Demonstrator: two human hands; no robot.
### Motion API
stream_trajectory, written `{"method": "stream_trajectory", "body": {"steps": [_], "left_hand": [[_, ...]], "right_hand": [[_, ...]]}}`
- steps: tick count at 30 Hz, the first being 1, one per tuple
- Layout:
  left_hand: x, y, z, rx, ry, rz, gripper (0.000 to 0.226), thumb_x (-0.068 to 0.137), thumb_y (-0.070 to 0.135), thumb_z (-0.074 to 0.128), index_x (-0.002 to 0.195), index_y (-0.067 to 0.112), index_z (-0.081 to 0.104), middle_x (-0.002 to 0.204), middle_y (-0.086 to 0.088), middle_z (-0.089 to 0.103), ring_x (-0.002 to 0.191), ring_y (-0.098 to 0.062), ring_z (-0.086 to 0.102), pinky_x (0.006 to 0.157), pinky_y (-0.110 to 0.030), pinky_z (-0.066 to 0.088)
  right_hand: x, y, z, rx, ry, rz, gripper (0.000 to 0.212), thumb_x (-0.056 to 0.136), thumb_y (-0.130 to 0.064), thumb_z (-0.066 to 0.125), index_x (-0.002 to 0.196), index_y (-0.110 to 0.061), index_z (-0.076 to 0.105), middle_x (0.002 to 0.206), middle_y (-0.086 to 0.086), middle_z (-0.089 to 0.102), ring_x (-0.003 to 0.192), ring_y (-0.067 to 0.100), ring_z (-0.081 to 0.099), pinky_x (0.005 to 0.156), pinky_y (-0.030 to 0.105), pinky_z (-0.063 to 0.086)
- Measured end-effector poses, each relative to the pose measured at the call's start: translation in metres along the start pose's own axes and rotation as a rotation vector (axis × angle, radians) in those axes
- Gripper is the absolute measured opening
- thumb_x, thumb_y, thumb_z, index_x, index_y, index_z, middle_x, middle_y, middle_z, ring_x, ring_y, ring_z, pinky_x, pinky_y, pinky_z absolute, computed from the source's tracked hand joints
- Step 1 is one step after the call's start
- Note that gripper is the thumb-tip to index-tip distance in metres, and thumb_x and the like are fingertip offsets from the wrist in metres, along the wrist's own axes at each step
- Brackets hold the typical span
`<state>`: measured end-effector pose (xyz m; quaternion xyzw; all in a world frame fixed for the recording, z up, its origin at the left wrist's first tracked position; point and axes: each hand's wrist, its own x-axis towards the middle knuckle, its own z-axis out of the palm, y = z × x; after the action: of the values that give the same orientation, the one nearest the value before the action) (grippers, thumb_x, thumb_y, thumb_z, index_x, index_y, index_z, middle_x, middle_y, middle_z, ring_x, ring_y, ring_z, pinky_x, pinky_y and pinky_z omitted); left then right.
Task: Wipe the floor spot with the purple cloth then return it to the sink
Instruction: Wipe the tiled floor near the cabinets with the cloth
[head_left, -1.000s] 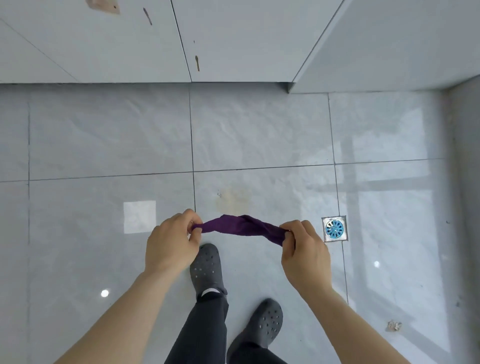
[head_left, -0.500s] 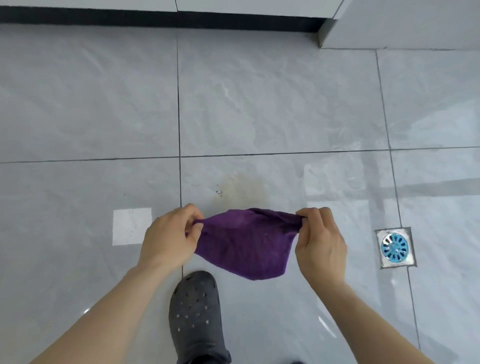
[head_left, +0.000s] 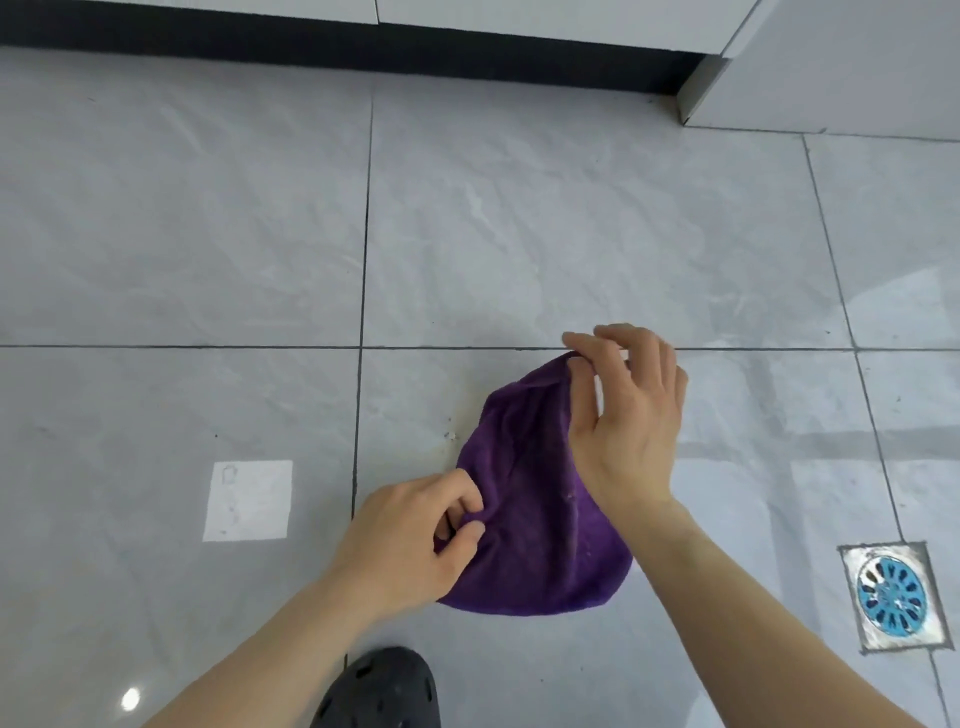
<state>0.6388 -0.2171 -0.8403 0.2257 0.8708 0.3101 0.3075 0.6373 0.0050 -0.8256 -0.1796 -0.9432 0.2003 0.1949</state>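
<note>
Purple cloth (head_left: 540, 509) hangs spread low over the grey tiled floor (head_left: 208, 234) in the head view, held at two places by a person's bare hands. The left hand (head_left: 410, 540) grips the cloth's near left edge: its thumb and curled fingers are pressed together on a bunched fold of the fabric, with no gap showing between them. The right hand (head_left: 628, 415) holds the far top corner; the thumb (head_left: 581, 384) and forefinger pinch that corner, while the other fingers are spread loosely apart and lifted clear of the cloth. The back of this hand and its wrist cover part of the cloth's right side.

The cloth lies just right of the dark grout line between two tiles, and its far corner reaches about to the cross grout line. A small brownish mark with crumbs (head_left: 451, 435) shows on the tile just beside the cloth's left edge; whether the cloth touches the floor cannot be told. A square metal drain (head_left: 892, 597) with a blue grate sits well to the right. A dark perforated shoe (head_left: 384, 691) shows at the bottom edge, near the left forearm. A black strip (head_left: 311, 41) runs beneath pale cabinets at the top.
</note>
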Motion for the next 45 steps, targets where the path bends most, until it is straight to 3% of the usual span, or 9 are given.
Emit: {"method": "stream_trajectory", "body": {"steps": [4,7,9,15,36,38,40,42,45], "left_hand": [[0.020,-0.022,-0.014,0.095,0.334,-0.028,0.030,0.093,0.052,0.048,0.112,0.033,0.058,0.109,0.017,0.064,0.100,-0.010,0.062,0.088,-0.027,0.047],[0.042,-0.044,-0.029,0.301,0.505,-0.077,0.051,0.098,0.045,0.041,0.142,0.022,0.050,0.146,-0.001,0.056,0.134,-0.025,0.051,0.114,-0.039,0.033],[0.059,-0.057,-0.037,0.390,0.509,-0.122,0.060,0.101,0.043,0.035,0.157,0.021,0.035,0.165,-0.004,0.038,0.152,-0.026,0.034,0.127,-0.046,0.019],[0.081,-0.081,-0.024,0.553,0.397,-0.194,0.070,0.101,0.049,0.030,0.164,0.020,0.017,0.173,-0.005,0.017,0.161,-0.027,0.011,0.129,-0.053,0.012],[0.082,-0.079,-0.029,0.571,0.392,-0.196,0.070,0.101,0.049,0.031,0.164,0.023,0.015,0.174,-0.003,0.015,0.162,-0.026,0.007,0.129,-0.054,0.012],[0.082,-0.078,-0.028,0.569,0.409,-0.192,0.070,0.101,0.049,0.032,0.164,0.022,0.016,0.173,-0.003,0.017,0.162,-0.027,0.009,0.129,-0.054,0.013],[0.082,-0.078,-0.028,0.565,0.414,-0.186,0.069,0.101,0.048,0.032,0.164,0.022,0.017,0.173,-0.002,0.016,0.162,-0.026,0.008,0.129,-0.054,0.013],[0.082,-0.078,-0.027,0.558,0.420,-0.178,0.069,0.101,0.048,0.032,0.164,0.022,0.017,0.173,-0.002,0.016,0.162,-0.026,0.008,0.129,-0.054,0.013],[0.082,-0.079,-0.027,0.539,0.435,-0.171,0.069,0.101,0.048,0.033,0.163,0.021,0.020,0.173,-0.002,0.018,0.162,-0.026,0.009,0.129,-0.054,0.013]], "right_hand": [[-0.038,-0.017,0.016,-0.078,-0.331,-0.098,0.058,0.099,-0.052,0.055,0.150,-0.026,0.045,0.160,0.009,0.039,0.155,0.029,0.023,0.123,0.053,0.022],[-0.069,-0.020,0.035,-0.196,-0.573,-0.055,0.082,0.093,-0.077,0.037,0.160,-0.036,0.013,0.172,0.009,0.002,0.158,0.028,-0.010,0.125,0.061,0.007],[-0.073,-0.021,0.049,-0.269,-0.612,0.002,0.088,0.091,-0.082,0.030,0.161,-0.036,0.004,0.171,0.009,-0.008,0.157,0.031,-0.016,0.124,0.065,0.005],[-0.063,-0.014,0.066,-0.353,-0.621,-0.013,0.078,0.098,-0.071,0.030,0.161,-0.029,0.011,0.171,0.011,-0.001,0.158,0.032,-0.008,0.125,0.060,0.012],[-0.006,0.001,0.089,-0.082,-0.425,-0.123,0.045,0.108,-0.031,0.040,0.151,-0.018,0.044,0.164,0.000,0.034,0.157,0.020,0.019,0.126,0.048,0.022],[-0.002,-0.003,0.086,0.005,-0.355,-0.047,0.037,0.106,-0.029,0.043,0.138,-0.016,0.057,0.151,0.001,0.053,0.147,0.021,0.039,0.119,0.046,0.034],[0.002,-0.015,0.074,0.084,-0.277,0.077,0.031,0.104,-0.030,0.043,0.124,-0.018,0.063,0.125,-0.003,0.065,0.119,0.020,0.059,0.097,0.044,0.050],[0.002,-0.031,0.058,0.187,-0.231,0.199,0.030,0.102,-0.034,0.040,0.118,-0.021,0.062,0.109,-0.007,0.060,0.093,0.015,0.060,0.075,0.038,0.053],[-0.013,-0.056,0.035,0.309,-0.188,0.294,0.020,0.103,-0.035,0.044,0.116,-0.027,0.058,0.105,-0.010,0.054,0.083,0.009,0.060,0.067,0.028,0.049]]}}
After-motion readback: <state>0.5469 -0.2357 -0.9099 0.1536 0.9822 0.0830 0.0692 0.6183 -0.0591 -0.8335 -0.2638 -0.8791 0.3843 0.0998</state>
